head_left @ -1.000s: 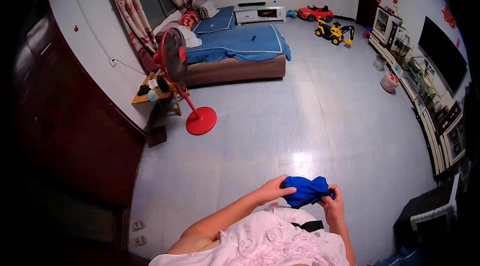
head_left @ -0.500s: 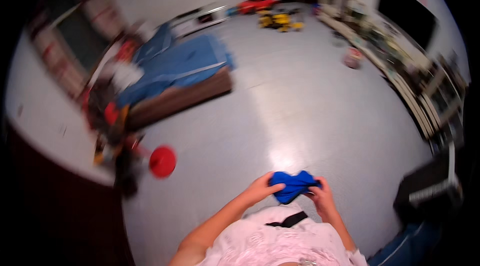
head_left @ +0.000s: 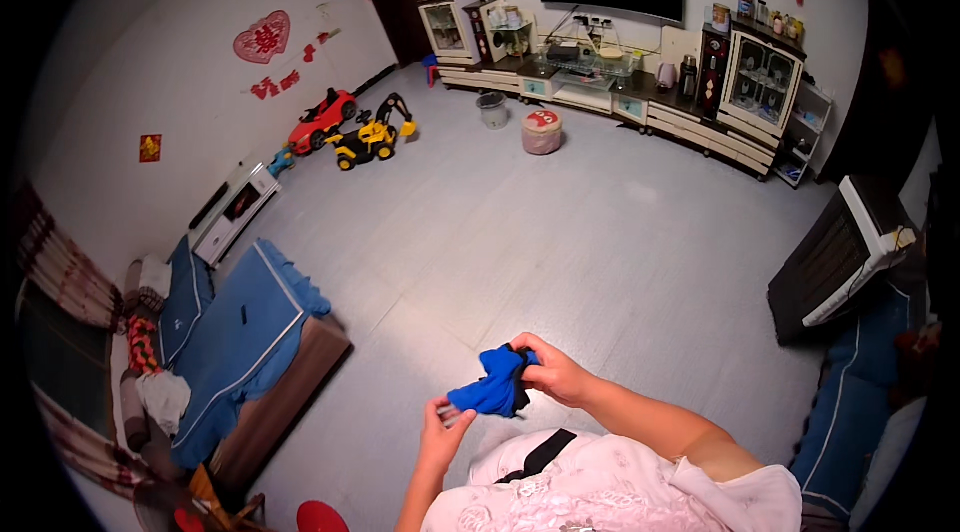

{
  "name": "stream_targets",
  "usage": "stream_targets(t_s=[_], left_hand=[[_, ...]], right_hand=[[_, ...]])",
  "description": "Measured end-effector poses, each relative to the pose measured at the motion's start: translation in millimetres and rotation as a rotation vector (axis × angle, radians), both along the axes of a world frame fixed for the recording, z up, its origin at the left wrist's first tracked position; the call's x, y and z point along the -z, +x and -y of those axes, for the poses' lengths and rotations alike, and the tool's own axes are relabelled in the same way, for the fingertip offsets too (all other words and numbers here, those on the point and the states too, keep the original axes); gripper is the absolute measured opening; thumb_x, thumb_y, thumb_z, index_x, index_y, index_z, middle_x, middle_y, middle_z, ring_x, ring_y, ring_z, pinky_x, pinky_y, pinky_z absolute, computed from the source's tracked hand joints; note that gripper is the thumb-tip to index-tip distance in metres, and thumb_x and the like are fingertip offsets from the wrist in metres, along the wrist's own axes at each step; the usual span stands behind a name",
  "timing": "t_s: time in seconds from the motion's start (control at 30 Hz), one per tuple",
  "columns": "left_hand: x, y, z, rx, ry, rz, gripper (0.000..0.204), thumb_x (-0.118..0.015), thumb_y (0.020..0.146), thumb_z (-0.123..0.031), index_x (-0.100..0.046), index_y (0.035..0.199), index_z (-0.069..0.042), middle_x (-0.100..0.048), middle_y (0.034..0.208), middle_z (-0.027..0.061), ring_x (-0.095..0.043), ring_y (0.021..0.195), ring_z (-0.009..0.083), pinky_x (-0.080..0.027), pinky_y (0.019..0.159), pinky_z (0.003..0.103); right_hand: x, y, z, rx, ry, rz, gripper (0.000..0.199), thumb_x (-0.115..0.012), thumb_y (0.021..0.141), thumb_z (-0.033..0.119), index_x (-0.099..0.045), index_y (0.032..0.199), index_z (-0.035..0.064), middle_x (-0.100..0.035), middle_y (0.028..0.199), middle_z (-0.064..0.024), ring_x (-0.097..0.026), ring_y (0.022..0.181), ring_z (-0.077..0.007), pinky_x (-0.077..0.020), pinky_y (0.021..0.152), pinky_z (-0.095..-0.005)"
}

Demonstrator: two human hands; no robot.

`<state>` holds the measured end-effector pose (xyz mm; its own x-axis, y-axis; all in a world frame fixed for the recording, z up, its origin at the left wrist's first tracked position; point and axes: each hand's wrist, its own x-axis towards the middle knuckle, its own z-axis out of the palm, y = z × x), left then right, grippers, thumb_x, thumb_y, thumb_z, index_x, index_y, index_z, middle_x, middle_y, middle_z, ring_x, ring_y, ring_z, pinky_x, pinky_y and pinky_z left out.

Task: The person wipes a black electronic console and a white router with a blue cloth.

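Observation:
A bunched piece of bright blue cloth [head_left: 494, 384] with dark edging is held up in front of my body. My left hand [head_left: 441, 428] pinches its lower left end between thumb and fingers. At its upper right, my right hand [head_left: 549, 370] grips the dark edge, fingers curled round it. Folds hide the cloth's full shape, so what kind of item it is cannot be made out. Just below it are my pale pink top and a black strap [head_left: 540, 454].
Left stands a sofa with a blue cover [head_left: 240, 332]; a red round stool [head_left: 320, 517] is at the lower edge. Farther off are a yellow toy digger [head_left: 368, 143], a red toy car [head_left: 322, 120], a pink pouf [head_left: 541, 133] and a bin [head_left: 492, 110]. A black-and-white appliance [head_left: 835, 262] stands right.
My view has swung to the right, bringing the television cabinet to the middle. The cloth has turned and bunched, its left end now lower; both hands still hold it.

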<state>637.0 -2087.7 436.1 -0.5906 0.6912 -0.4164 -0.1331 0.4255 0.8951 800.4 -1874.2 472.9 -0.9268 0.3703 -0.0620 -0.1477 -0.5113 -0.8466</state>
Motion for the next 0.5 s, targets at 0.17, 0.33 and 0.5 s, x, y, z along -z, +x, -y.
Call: stream_targets(t_s=[0.17, 0.33, 0.5], left_hand=[[-6, -59, -124, 0.301, 0.368, -0.227, 0.072, -0.081, 0.083, -0.019, -0.044, 0.144, -0.003, -0.052, 0.138, 0.0160, -0.048, 0.132, 0.0244, -0.044, 0.106, 0.040], [-15, -114, -271, 0.552, 0.301, 0.336, 0.046, -0.077, 0.089, -0.018, -0.060, 0.129, -0.002, -0.061, 0.129, 0.0080, -0.056, 0.118, 0.0154, -0.045, 0.102, 0.034], [-36, -143, -393, 0.400, 0.453, 0.415, 0.034, -0.070, 0.094, -0.017, -0.059, 0.124, -0.006, -0.066, 0.106, 0.0011, -0.060, 0.094, 0.0098, -0.047, 0.080, 0.024]], right_hand=[[-29, -59, -92, -0.068, 0.275, -0.022, 0.045, -0.051, 0.086, 0.002, -0.047, 0.130, 0.0068, -0.057, 0.111, -0.0065, -0.057, 0.101, -0.0152, -0.0481, 0.087, -0.0307], [-34, -101, -198, 0.186, -0.235, -0.234, 0.055, -0.056, 0.099, 0.023, -0.036, 0.148, 0.0078, -0.052, 0.137, -0.0156, -0.056, 0.123, -0.0244, -0.0440, 0.108, -0.0424], [9, -102, -273, 0.158, -0.171, 0.274, 0.053, -0.064, 0.098, 0.026, -0.047, 0.140, -0.0015, -0.058, 0.134, -0.0134, -0.058, 0.121, -0.0206, -0.0440, 0.108, -0.0374]])
